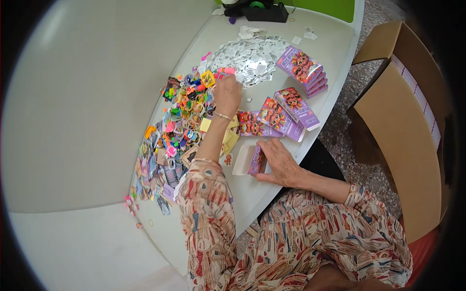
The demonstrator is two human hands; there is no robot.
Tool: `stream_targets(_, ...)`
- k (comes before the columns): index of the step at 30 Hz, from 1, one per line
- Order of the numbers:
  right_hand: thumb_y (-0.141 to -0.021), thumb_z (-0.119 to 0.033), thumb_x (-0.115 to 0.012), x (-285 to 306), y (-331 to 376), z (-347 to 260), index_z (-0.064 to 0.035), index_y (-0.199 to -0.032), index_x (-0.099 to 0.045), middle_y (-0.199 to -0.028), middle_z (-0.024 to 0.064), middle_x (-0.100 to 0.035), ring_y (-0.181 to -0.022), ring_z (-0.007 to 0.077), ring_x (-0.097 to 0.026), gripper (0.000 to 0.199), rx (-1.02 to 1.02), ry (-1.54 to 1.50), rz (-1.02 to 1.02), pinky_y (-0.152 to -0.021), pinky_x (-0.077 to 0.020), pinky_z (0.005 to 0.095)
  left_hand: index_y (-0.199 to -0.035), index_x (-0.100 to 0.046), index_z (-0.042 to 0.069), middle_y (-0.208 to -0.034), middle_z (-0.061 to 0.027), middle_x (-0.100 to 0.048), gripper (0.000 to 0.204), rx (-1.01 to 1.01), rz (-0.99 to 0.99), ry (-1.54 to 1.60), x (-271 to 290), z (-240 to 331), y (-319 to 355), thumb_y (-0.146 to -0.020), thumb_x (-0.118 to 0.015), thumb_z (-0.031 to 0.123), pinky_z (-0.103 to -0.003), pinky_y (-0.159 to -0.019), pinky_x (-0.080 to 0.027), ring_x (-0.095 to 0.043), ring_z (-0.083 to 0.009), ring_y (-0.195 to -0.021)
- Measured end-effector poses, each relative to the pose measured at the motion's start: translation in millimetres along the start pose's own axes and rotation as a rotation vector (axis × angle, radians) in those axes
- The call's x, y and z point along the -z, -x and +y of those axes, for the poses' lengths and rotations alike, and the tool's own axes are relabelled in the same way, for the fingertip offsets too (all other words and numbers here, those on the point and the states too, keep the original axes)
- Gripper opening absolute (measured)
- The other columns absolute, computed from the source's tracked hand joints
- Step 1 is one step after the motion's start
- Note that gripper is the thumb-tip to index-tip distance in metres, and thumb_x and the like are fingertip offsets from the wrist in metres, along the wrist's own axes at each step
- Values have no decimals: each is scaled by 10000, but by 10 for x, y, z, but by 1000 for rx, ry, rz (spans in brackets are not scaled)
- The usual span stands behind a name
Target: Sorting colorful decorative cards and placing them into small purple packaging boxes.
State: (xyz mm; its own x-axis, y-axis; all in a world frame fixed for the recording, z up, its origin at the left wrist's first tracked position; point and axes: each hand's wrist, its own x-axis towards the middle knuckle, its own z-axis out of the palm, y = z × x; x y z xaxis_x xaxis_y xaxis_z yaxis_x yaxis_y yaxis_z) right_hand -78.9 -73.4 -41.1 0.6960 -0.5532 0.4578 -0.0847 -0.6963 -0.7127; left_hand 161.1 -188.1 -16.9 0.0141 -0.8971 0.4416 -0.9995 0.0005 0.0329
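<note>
My right hand grips a small purple cardboard box near the table's right edge, its pale end flap folded out to the left. Farther off, my left hand is closed at the border between a heap of colourful small toys and a pile of silvery-white little packets. Right at its fingertips lies something pink, and beside them a yellow square trinket. What the left fingers hold, if anything, is hidden. Yellow paper pieces lie between the two hands.
Several purple boxes lie beyond my right hand, with a stack behind them. Flat cards cover the heap's near left. A black tape dispenser stands at the far edge. An open brown carton is at the right.
</note>
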Motion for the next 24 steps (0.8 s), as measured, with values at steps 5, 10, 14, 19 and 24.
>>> stream_targets(5, -598, -272, -845, 48, 20, 34, 75, -1267, -373, -1050, 214, -505, -984, 374, -479, 889, -31, -5, -4, -901, -414, 434, -885, -620, 6, -775, -193, -648, 194, -66, 134, -35, -275, 25, -134, -771, -659, 158, -484, -674, -505, -629, -382, -730)
stream_targets(10, -616, -270, -837, 76, 22, 43, 60, -1241, -389, -1032, 204, -492, -992, 360, -476, 837, -46, -21, -22, -899, -413, 422, -836, -685, 20, -768, -188, -667, 160, 82, 45, 118, -191, 75, -69, -772, -678, 167, -421, -671, -510, -646, -365, -733)
stream_targets(14, -622, -274, -834, 64, -2, 12, 64, -1249, -384, -1034, 199, -487, -991, 357, -475, 843, -27, -44, -39, -896, -414, 419, -859, -700, 17, -724, -144, -667, 161, 47, 39, 228, 95, -61, -43, -799, -685, 166, -362, -630, -503, -649, -274, -664)
stream_targets(19, -632, -276, -827, 50, 45, 93, 81, -1278, -367, -1068, 215, -488, -982, 364, -465, 870, -43, -21, 21, -900, -411, 433, -923, -686, 3, -764, -26, -640, 128, 517, -121, 886, 835, 278, 134, -855, -680, 111, -250, -648, -480, -573, -87, -694)
stream_targets(24, -634, -292, -824, -22, -31, 80, 91, -1291, -360, -1110, 220, -492, -980, 373, -462, 891, -80, -75, 5, -895, -412, 440, -943, -661, -7, -1097, -109, -601, 118, 372, -115, 899, 1732, 791, 839, -834, -663, 35, -320, -851, -470, -578, -192, -975)
